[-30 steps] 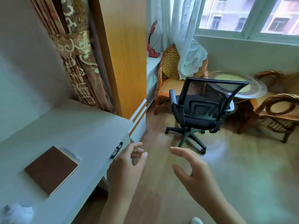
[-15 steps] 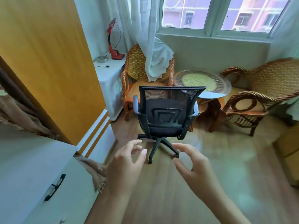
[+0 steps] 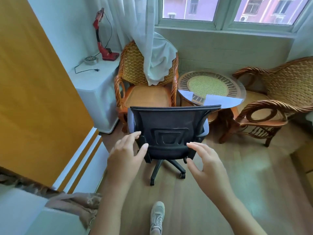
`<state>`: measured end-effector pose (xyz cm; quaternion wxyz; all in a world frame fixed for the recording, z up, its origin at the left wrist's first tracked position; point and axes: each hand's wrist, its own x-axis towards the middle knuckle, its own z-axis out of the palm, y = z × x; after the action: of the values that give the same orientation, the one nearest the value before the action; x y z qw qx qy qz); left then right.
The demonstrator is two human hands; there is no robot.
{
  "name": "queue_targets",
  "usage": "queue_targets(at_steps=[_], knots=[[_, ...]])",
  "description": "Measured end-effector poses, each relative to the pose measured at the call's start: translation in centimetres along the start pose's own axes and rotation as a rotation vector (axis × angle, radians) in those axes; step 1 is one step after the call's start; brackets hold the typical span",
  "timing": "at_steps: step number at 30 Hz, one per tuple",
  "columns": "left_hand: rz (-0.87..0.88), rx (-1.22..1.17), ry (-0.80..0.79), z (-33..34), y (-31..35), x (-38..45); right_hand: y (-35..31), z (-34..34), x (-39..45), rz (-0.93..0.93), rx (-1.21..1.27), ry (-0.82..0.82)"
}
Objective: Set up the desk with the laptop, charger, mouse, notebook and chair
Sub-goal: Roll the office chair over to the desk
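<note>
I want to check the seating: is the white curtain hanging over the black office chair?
No, the white curtain drapes over the wicker armchair behind the black office chair.

Hidden and cut-off parts around the office chair

The office chair [image 3: 171,133] shows only its back: the seat is hidden behind the backrest, and the left hand [image 3: 126,154] and right hand [image 3: 205,164] cover the lower corners, so contact cannot be told. At 9 o'clock the orange cabinet [image 3: 33,92] runs off the frame; at 3 o'clock the wicker armchair [image 3: 277,92] is cut off. At 6 o'clock the shoe [image 3: 157,216] is cropped, and the room's edges look smeared.
</note>
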<state>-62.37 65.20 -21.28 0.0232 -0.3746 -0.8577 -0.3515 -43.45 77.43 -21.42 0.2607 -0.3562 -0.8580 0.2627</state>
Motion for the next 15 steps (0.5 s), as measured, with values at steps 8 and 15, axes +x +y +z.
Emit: queue_targets(at_steps=[8,15], knots=[[0.122,0.144,-0.173,8.6,-3.3,16.1,3.8,4.9,14.0,0.044,-0.227,0.055],[0.101,0.216,-0.380,13.5,-3.6,20.8,6.4,7.4,22.4,0.171,-0.363,-0.156]])
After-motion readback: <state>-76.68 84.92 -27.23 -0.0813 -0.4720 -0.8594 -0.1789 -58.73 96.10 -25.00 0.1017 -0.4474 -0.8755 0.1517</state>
